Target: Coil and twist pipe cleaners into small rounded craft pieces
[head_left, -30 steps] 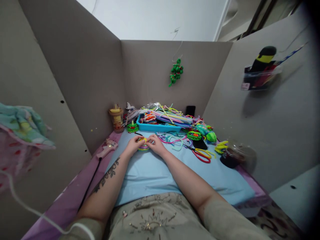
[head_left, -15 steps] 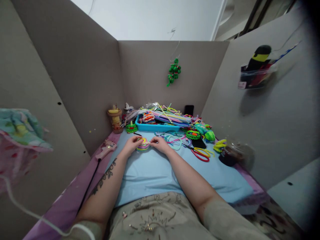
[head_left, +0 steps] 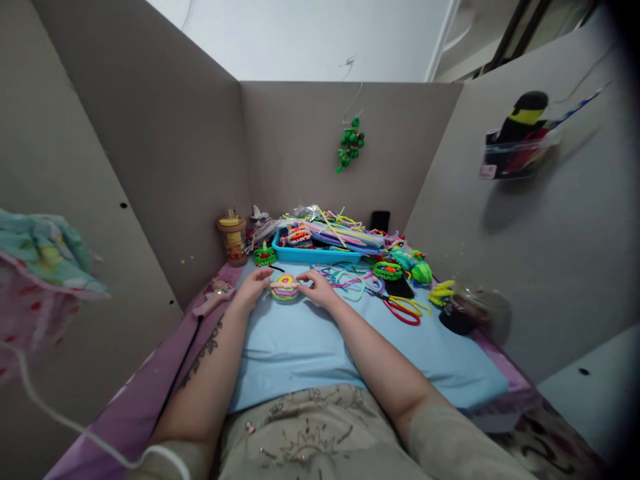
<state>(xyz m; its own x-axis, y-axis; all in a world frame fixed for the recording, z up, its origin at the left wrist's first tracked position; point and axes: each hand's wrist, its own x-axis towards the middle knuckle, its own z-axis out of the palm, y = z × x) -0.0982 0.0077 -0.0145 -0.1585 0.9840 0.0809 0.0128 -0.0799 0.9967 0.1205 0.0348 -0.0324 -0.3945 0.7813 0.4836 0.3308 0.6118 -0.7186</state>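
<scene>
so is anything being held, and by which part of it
The fingers of the right hand seem to pinch the striped multicoloured piece at its right edge; the left hand is at its left edge, but whether it grips cannot be told.

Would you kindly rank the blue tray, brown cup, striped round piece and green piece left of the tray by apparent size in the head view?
Blue tray
Brown cup
Striped round piece (nearest the camera, so its true rank is unsure)
Green piece

A khaki short-sleeved shirt (head_left: pixel 280 460) bears a rayed sun print (head_left: pixel 309 443) and thin line drawings (head_left: pixel 323 398); a dark leafy tattoo (head_left: pixel 203 360) marks the left forearm (head_left: pixel 223 353).
</scene>
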